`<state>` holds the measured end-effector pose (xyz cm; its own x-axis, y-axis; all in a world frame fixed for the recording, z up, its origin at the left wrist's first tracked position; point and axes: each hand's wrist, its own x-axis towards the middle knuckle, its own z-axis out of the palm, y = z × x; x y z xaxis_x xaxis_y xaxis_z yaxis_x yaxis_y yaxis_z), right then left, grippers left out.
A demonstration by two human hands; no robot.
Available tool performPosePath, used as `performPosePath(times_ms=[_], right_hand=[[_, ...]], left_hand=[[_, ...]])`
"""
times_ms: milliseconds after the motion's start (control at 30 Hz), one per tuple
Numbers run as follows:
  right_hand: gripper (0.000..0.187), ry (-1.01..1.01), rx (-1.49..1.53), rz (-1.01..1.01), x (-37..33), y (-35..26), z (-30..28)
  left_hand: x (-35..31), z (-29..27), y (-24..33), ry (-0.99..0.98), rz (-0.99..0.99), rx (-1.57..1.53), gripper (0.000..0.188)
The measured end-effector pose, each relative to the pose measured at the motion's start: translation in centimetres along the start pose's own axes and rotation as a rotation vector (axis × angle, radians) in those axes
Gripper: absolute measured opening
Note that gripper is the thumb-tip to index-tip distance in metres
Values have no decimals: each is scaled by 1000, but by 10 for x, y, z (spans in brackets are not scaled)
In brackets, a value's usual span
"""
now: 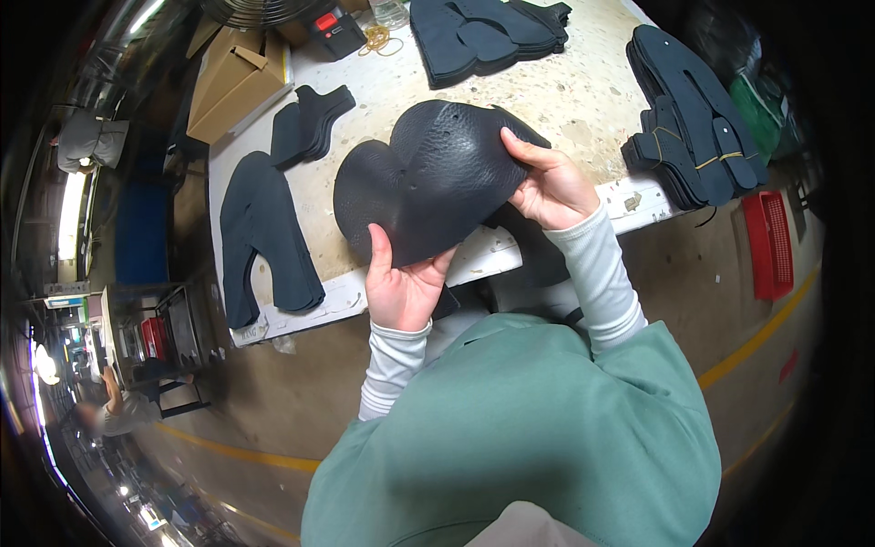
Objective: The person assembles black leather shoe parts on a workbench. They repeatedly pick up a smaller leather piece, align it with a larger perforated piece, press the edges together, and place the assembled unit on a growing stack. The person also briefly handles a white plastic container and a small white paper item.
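Between my two hands I hold a black leather piece with a grained, shiny surface, a rounded lobed outline and a few small holes. My left hand grips its near edge, thumb on top and fingers underneath. At its right edge, my right hand pinches it with the thumb above; the other fingers are partly hidden below. The piece is bent and raised over the front edge of the worktable. To its left lies a stack of dark U-shaped pieces, with a smaller stack of dark cut pieces behind.
A stack of dark cut pieces lies at the table's back. More dark pieces, some tied with bands, rest at the right. A cardboard box and a black-and-red device stand back left. A red crate is right of the table.
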<state>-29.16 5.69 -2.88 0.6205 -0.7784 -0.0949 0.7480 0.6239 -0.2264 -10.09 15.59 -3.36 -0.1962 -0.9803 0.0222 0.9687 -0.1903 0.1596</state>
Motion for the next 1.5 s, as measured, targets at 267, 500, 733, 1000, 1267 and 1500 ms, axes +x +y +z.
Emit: performPosePath(times_ms=[267, 500, 733, 1000, 1267, 1500], right_hand=[[27, 25, -12, -1, -6, -1, 2], [24, 39, -42, -77, -5, 4, 3], [31, 378, -331, -501, -11, -51, -9], [48, -21, -1181, -726, -11, -58, 27], [37, -72, -1208, -180, -17, -38, 33], [28, 175, -1669, -499, 36, -43, -30]], left_hand=[[-2, -2, 2, -26, -28, -13, 48], [6, -1, 10, -31, -49, 65, 50], [38, 28, 53, 45, 262, 745, 26], [53, 112, 68, -80, -62, 813, 29], [103, 90, 86, -148, -418, 962, 33], [151, -12, 93, 57, -282, 1375, 37]])
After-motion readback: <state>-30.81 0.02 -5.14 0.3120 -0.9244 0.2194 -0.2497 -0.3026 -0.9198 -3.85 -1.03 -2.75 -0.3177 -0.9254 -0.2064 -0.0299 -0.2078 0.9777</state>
